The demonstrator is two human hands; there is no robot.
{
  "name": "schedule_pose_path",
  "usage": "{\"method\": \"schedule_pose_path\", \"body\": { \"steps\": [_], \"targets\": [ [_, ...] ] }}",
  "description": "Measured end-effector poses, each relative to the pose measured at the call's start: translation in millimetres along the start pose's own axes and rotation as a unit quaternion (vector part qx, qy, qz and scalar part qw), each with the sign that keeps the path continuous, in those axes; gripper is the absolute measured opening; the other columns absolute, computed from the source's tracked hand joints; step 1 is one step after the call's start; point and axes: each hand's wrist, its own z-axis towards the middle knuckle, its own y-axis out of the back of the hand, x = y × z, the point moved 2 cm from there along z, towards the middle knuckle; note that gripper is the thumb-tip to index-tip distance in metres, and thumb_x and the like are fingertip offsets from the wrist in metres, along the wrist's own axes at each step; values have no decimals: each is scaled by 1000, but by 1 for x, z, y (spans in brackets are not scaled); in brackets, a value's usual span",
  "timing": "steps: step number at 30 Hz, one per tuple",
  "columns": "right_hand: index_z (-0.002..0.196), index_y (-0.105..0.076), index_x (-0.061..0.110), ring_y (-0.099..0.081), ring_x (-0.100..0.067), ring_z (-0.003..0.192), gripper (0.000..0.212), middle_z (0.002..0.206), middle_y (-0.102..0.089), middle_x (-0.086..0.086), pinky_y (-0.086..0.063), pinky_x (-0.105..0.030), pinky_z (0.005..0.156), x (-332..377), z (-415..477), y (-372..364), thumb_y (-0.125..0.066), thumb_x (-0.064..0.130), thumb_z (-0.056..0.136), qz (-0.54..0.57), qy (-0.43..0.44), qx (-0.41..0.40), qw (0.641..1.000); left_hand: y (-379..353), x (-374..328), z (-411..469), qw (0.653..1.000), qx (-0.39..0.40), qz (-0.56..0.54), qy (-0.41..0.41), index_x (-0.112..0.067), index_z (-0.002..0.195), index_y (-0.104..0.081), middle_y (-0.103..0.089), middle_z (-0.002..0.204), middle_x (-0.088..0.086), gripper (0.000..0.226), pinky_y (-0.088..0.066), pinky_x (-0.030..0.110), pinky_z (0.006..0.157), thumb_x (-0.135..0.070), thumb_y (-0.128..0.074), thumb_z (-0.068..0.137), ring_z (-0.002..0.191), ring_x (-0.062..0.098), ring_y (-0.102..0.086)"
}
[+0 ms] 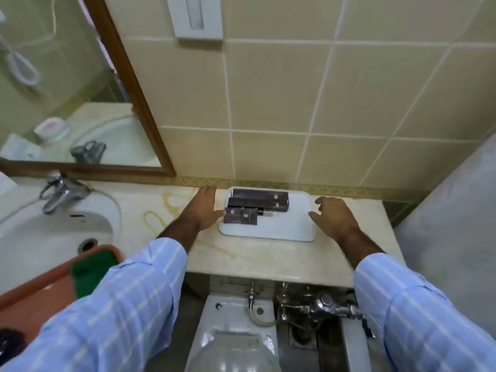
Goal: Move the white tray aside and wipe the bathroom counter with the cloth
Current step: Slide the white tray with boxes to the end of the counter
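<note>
The tiled wall (268,103) fills most of what I see, with the wood-framed mirror (80,89) to its left. Below runs the beige counter (268,253), marked with yellowish stains, and the white sink (40,232) with its chrome tap (59,191) set at the left end. A reddish basin (40,285) holding something green (91,269) sits at the sink's front edge. The white tray (284,226) lies against the wall at mid-counter, carrying dark brown boxes (257,205). My 2 hands flank it — my left hand (204,208) open, fingers spread at the tray's left edge, my right hand (335,218) open and loosely curled just beside the right edge, gripping nothing.
</note>
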Motion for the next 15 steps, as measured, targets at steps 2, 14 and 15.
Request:
{"method": "schedule_pose_path", "body": {
  "steps": [2,14,15],
  "targets": [
    [135,-61,6,-57,-34,127,48,134,-65,-17,-47,-36,101,-14,4,-22,-64,34,96,17,-44,7,999,-26,3,7,999,0,-8,35,-3,155,-39,-44,156,20,71,-35,36,116,-35,-66,97,143,35,-45],
    [52,-55,12,-50,-28,65,25,53,-48,-2,-32,-26,49,-40,24,-58,-66,7,74,132,-142,-20,981,-76,12,12,981,-118,-101,120,-2,100,-79,-79,103,17,17,-50,31,92,-10,-71,87,100,35,-71],
    [54,-59,11,-50,-27,65,21,54,-51,-2,-33,-25,50,-42,21,-54,-67,7,73,148,-144,-21,978,-75,11,10,980,-130,-102,113,-2,99,-79,-79,103,17,17,-50,31,91,-10,-72,86,100,35,-71]
  ]
}}
